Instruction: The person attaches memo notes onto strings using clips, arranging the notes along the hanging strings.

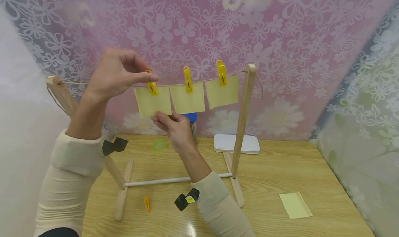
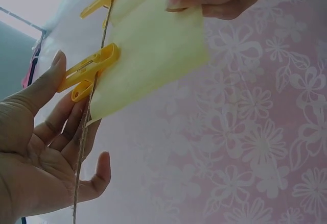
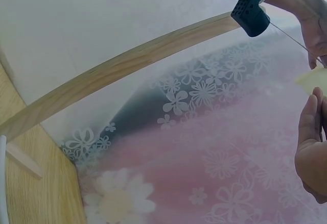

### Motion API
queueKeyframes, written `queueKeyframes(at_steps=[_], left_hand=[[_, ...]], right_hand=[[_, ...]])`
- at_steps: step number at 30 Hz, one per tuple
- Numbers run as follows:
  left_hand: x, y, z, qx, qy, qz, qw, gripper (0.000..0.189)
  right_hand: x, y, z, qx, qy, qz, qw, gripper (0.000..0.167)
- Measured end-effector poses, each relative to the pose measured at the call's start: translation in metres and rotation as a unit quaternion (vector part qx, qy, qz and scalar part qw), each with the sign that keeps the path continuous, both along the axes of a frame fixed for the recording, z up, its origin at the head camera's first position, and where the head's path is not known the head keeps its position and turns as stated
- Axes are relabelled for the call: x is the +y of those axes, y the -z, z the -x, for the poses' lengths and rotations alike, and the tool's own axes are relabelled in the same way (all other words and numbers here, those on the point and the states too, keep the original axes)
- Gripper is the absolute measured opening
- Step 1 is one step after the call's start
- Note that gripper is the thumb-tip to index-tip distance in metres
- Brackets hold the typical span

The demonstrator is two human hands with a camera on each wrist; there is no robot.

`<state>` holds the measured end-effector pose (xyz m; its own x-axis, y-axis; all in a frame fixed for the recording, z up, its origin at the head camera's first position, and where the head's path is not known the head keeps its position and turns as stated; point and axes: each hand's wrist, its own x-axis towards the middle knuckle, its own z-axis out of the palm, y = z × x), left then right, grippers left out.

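My left hand [image 1: 113, 72] pinches the handles of a yellow clothespin [image 1: 152, 88] between thumb and fingers. That clothespin [image 2: 94, 67] sits over the twine [image 2: 79, 168] and the top edge of the leftmost pale yellow paper square [image 1: 152, 103]. With thumb and fingers, my right hand [image 1: 177, 131] grips the lower right part of the same square. To its right hang a middle paper square [image 1: 188, 102] with one yellow clothespin [image 1: 187, 79] and a right-hand paper square [image 1: 222, 95], where two yellow clothespins [image 1: 222, 75] overlap at its top.
Wooden posts [image 1: 242, 126] joined by a white rod [image 1: 165, 181] hold the twine. On the table [image 1: 268, 195] lie an orange clothespin [image 1: 147, 203], a paper square [image 1: 295, 205], a white case [image 1: 249, 144] and a green round item [image 1: 159, 146]. Behind my right hand stands a blue-lidded jar [image 1: 191, 117].
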<state>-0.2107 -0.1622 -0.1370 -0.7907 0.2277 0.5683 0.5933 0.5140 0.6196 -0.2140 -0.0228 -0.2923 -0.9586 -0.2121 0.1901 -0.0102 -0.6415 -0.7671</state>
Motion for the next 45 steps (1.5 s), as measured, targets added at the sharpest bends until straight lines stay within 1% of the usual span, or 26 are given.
queueKeyframes(at_steps=[3, 7, 13, 16, 19, 22, 24, 29, 33, 35, 38, 40, 43, 45], left_hand=[[-0.001, 0.0, 0.001, -0.005, 0.002, 0.004, 1.0, 0.021], [-0.002, 0.0, 0.001, -0.015, -0.008, 0.02, 0.9997, 0.026], [-0.001, -0.001, 0.0, -0.04, -0.051, 0.058, 0.9962, 0.038], [-0.001, -0.001, -0.001, -0.05, -0.063, 0.078, 0.9937, 0.043], [-0.001, -0.001, -0.002, -0.05, -0.067, 0.088, 0.9926, 0.044], [-0.001, -0.001, -0.003, -0.054, -0.068, 0.088, 0.9924, 0.045], [0.0, 0.0, -0.003, -0.057, -0.067, 0.084, 0.9925, 0.046], [0.0, 0.001, -0.002, -0.062, -0.063, 0.081, 0.9928, 0.048], [-0.002, 0.001, -0.002, -0.06, -0.058, 0.082, 0.9932, 0.05], [-0.003, 0.0, -0.003, -0.057, -0.058, 0.082, 0.9933, 0.05], [-0.004, 0.0, -0.005, -0.056, -0.062, 0.09, 0.9925, 0.051], [-0.005, 0.0, -0.006, -0.054, -0.062, 0.088, 0.9927, 0.051], [-0.006, 0.001, -0.008, -0.031, -0.064, 0.067, 0.9952, 0.049], [-0.007, 0.002, -0.011, 0.004, -0.076, 0.047, 0.996, 0.046]], right_hand=[[0.001, 0.0, 0.0, 0.003, -0.003, 0.0, 1.0, 0.012], [0.001, 0.0, 0.001, 0.005, -0.004, -0.001, 1.0, 0.01], [0.002, 0.001, 0.001, 0.008, -0.003, -0.014, 0.9999, 0.013], [0.002, 0.001, 0.001, 0.005, -0.006, -0.017, 0.9998, 0.016], [0.003, 0.002, 0.001, 0.0, -0.014, -0.007, 0.9999, 0.02], [0.005, 0.005, 0.0, 0.001, -0.021, -0.01, 0.9997, 0.014], [0.006, 0.007, -0.001, 0.008, -0.024, -0.019, 0.9995, 0.012], [0.011, 0.015, -0.003, 0.029, -0.029, -0.042, 0.9983, 0.017], [0.018, 0.02, -0.002, 0.043, -0.026, -0.06, 0.9969, 0.014], [0.022, 0.021, -0.002, 0.052, -0.023, -0.083, 0.9949, 0.019], [0.029, 0.024, -0.005, 0.065, -0.015, -0.132, 0.9891, 0.03], [0.035, 0.027, -0.007, 0.073, -0.008, -0.162, 0.9841, 0.031], [0.049, 0.034, -0.011, 0.091, 0.002, -0.197, 0.9761, 0.032], [0.061, 0.039, -0.015, 0.114, 0.008, -0.223, 0.9682, 0.034]])
